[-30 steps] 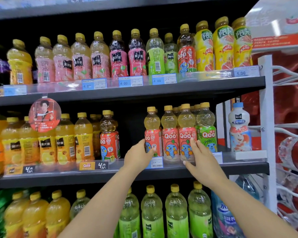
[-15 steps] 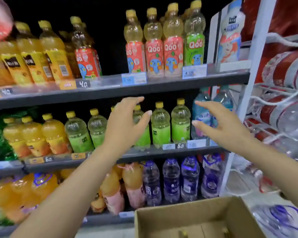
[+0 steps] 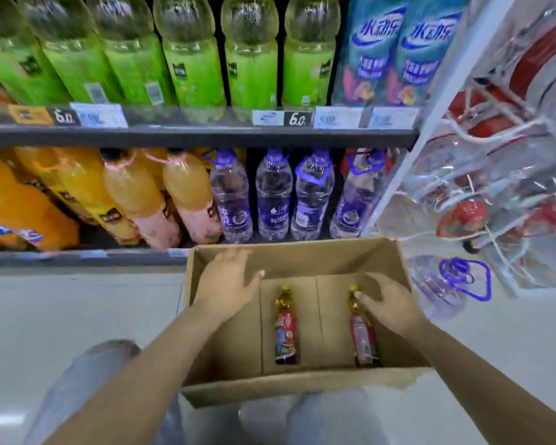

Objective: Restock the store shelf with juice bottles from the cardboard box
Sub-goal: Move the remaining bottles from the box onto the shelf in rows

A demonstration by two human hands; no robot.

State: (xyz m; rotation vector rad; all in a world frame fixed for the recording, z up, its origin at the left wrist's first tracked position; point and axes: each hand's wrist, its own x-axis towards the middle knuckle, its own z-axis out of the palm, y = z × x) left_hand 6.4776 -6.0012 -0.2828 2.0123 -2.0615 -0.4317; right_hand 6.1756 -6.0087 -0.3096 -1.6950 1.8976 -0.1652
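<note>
An open cardboard box point(image 3: 302, 385) stands on the floor in front of the store shelf point(image 3: 206, 136). Two small juice bottles with red labels lie in it, caps toward the shelf: one in the middle point(image 3: 285, 329) and one at the right point(image 3: 363, 338). My left hand point(image 3: 228, 284) hovers over the box's left part, fingers spread, holding nothing. At the right bottle's neck is my right hand point(image 3: 389, 303); its thumb touches just below the cap while the fingers stay loosely curved and apart. That bottle still lies on the box bottom.
Clear water bottles point(image 3: 273, 197) and leaning orange and pink juice bottles point(image 3: 132, 194) fill the lowest shelf just behind the box. Green bottles point(image 3: 193, 69) stand on the shelf above. Plastic-wrapped packs of large bottles point(image 3: 495, 187) crowd the right side. My knees point(image 3: 87, 380) are at the bottom.
The view dropped from the upper shelves to the box on the floor. Both hands came down from shelf height into the box, and the right hand reached the right bottle's neck.
</note>
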